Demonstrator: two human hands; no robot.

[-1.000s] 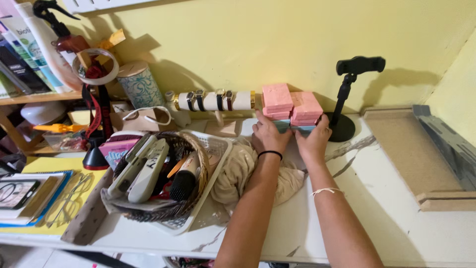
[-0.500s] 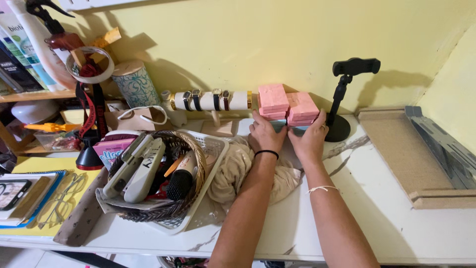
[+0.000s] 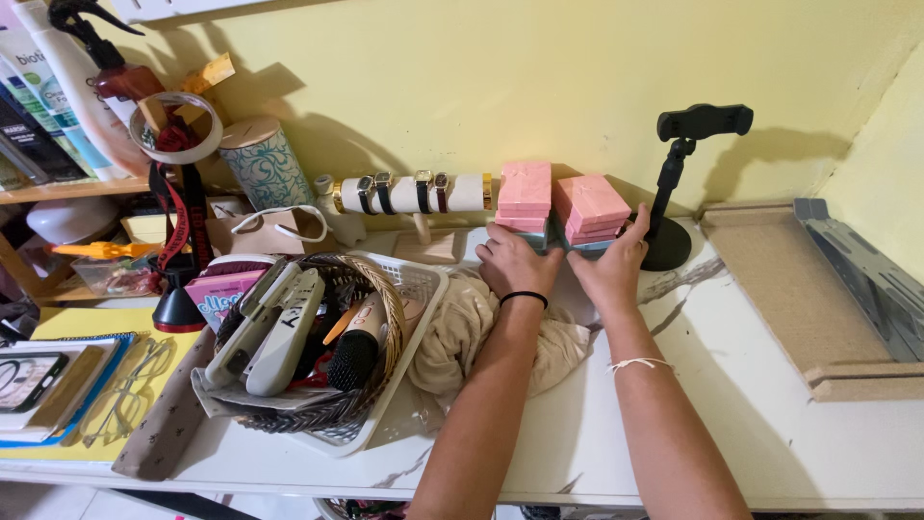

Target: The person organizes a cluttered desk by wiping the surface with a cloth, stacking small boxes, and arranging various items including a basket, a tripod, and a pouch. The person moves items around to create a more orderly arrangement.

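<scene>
From the head view, our left hand (image 3: 515,262) and right hand (image 3: 616,265) press flat, fingers spread, against 2 stacks of pink boxes (image 3: 558,207) at the table's (image 3: 597,424) back by the wall. We judge even, gentle pressure keeps both stacks square, clear of the phone stand (image 3: 674,183).

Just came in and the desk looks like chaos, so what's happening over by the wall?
A person has both hands on two stacks of pink boxes standing near the yellow wall. The left hand rests at the base of the left stack, the right hand cups the right stack beside the black phone stand. A wicker basket of tools and a beige cloth lie nearer on the white table.
</scene>
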